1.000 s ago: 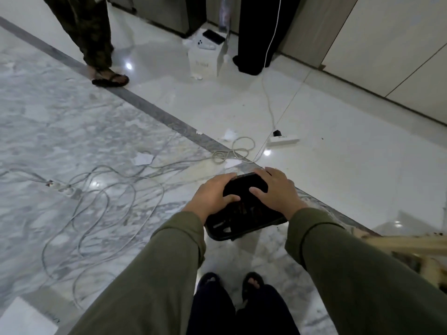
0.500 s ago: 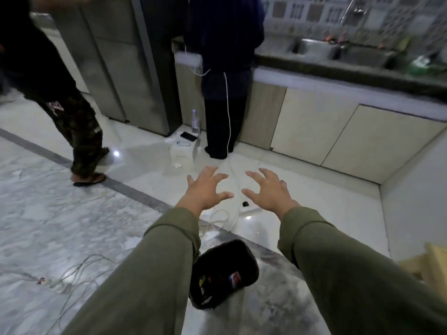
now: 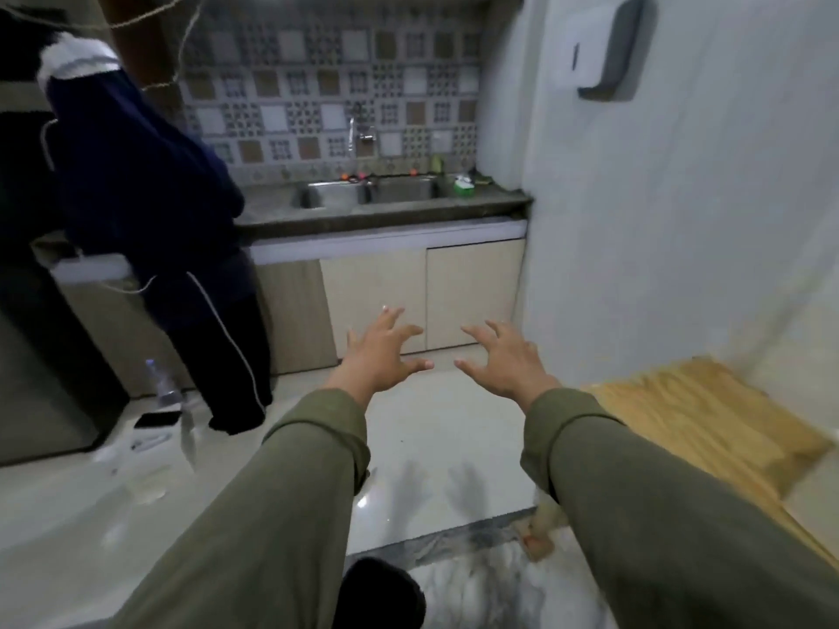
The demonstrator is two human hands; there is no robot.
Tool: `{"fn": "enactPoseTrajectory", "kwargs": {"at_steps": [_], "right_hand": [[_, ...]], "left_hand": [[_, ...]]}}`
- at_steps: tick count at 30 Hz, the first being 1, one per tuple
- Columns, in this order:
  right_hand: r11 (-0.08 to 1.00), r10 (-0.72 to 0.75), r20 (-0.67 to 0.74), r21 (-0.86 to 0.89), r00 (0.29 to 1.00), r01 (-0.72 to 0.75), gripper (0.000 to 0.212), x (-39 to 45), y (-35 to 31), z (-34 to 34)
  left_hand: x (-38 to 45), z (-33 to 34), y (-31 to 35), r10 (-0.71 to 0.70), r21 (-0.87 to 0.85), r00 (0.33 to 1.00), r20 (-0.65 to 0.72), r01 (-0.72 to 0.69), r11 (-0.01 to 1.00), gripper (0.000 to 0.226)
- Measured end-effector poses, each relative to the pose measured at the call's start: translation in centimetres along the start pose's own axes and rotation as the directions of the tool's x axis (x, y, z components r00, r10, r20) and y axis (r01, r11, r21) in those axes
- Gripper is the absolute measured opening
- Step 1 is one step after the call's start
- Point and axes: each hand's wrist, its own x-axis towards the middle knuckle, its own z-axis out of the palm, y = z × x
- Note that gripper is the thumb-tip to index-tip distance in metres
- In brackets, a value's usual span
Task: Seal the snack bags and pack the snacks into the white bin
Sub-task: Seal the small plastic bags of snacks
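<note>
My left hand (image 3: 379,351) and my right hand (image 3: 504,358) are stretched out in front of me at chest height, fingers spread, holding nothing. Both arms wear olive green sleeves. A black bag-like object (image 3: 386,592) lies on the floor at the bottom edge, between my arms and well below the hands. No snack bags and no white bin are in view.
A person in dark clothes (image 3: 150,220) stands at the left by the counter. A sink (image 3: 363,195) sits in the counter over cream cabinets (image 3: 422,297). A wooden table (image 3: 708,429) is at the right. A water bottle (image 3: 163,385) and a phone (image 3: 156,419) rest on the floor.
Both hands let go of the black object on the floor and lifted with fingers spread. My view swung up from the floor to the kitchen counter and right toward the wooden table.
</note>
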Motion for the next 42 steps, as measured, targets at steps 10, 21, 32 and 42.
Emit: {"fn": "enactPoseTrajectory", "kwargs": {"at_steps": [10, 21, 32, 42], "right_hand": [[0.869, 0.479, -0.191, -0.031, 0.857, -0.493, 0.06, -14.0, 9.7, -6.0], [0.523, 0.8, -0.388, 0.075, 0.458, -0.849, 0.059, -38.1, 18.2, -13.7], [0.257, 0.893, -0.409, 0.127, 0.186, -0.958, 0.059, -60.8, 26.7, -17.3], [0.121, 0.94, -0.335, 0.166, 0.059, -0.979, 0.061, -71.6, 33.0, -16.9]], "left_hand": [[1.5, 4.1, 14.8, 0.487, -0.019, 0.866, 0.115, -0.488, 0.872, 0.062], [-8.4, 9.3, 39.2, 0.885, -0.236, 0.436, 0.163, -0.854, 0.465, 0.063], [-23.5, 15.8, 60.6, 0.981, -0.339, 0.12, 0.153, -0.926, 0.166, 0.059], [-31.3, 22.6, 70.8, 0.969, -0.403, 0.01, 0.245, -0.909, 0.111, 0.057]]}}
